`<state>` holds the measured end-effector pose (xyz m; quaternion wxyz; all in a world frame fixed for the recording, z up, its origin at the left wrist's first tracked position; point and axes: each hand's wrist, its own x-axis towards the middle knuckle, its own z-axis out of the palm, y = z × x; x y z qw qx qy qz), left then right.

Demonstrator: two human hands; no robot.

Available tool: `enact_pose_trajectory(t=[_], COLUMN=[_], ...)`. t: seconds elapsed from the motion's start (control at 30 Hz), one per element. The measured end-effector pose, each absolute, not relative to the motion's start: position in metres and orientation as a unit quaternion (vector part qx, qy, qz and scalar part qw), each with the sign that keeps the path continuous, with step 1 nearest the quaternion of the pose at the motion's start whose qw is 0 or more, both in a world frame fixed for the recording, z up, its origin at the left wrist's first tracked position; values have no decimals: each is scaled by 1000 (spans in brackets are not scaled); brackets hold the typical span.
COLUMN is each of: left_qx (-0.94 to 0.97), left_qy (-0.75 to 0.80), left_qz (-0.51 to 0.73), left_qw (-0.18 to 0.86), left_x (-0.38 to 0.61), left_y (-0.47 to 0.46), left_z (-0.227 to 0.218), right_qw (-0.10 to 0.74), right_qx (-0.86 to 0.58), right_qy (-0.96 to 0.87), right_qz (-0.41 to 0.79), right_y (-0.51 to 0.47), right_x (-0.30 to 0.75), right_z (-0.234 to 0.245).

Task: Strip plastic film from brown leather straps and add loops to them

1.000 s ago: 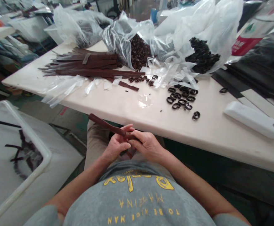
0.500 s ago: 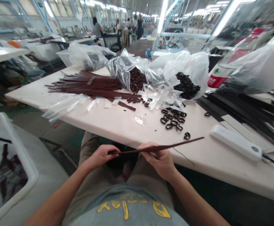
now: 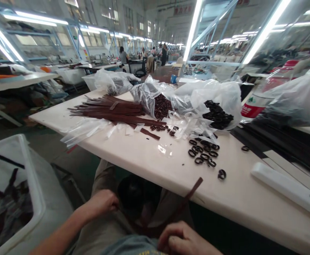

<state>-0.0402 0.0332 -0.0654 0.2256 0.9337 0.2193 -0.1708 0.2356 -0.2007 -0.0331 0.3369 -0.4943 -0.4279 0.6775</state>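
Note:
My right hand (image 3: 177, 239) is low in front of my body, its fingers closed on a long dark brown strap (image 3: 189, 193). The strap rises up and to the right, and its free end reaches the front edge of the pale table (image 3: 144, 156). My left hand (image 3: 101, 202) rests on my left thigh with its fingers curled; I cannot make out whether anything is in it. Loose black oval loops (image 3: 203, 153) lie on the table beyond the strap's tip.
A pile of brown straps (image 3: 109, 109) lies at the back left of the table. Beside it are clear bags of brown loops (image 3: 161, 104) and black loops (image 3: 217, 115). A white power strip (image 3: 285, 187) and black straps (image 3: 290, 141) lie right. A white bin (image 3: 24, 170) holding straps stands left.
The strap, held level between both hands before, now slants up from my right hand alone. My left hand has drawn apart onto my thigh. My view has lifted toward the hall.

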Motion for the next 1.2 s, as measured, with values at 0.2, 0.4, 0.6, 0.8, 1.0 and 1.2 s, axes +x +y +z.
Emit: enact_pose_trajectory(t=[0.2, 0.4, 0.6, 0.8, 1.0, 1.2], left_qx=[965, 981, 980, 990, 986, 964], left_qy=[110, 24, 80, 76, 126, 159], left_qz=[-132, -8, 90, 52, 65, 149], left_qw=[199, 191, 155, 102, 91, 154], left_x=[20, 53, 107, 162, 129, 105], left_y=[1, 4, 38, 52, 77, 94], left_z=[-61, -22, 8, 1, 5, 12], right_qw=[395, 304, 328, 331, 349, 312], right_qx=[-616, -635, -673, -679, -673, -709], right_qy=[-501, -510, -425, -409, -417, -421], right_qz=[462, 494, 508, 513, 501, 471], right_y=[-161, -156, -165, -170, -169, -161], right_x=[203, 187, 203, 208, 213, 220], right_z=[-20, -62, -96, -109, -113, -126])
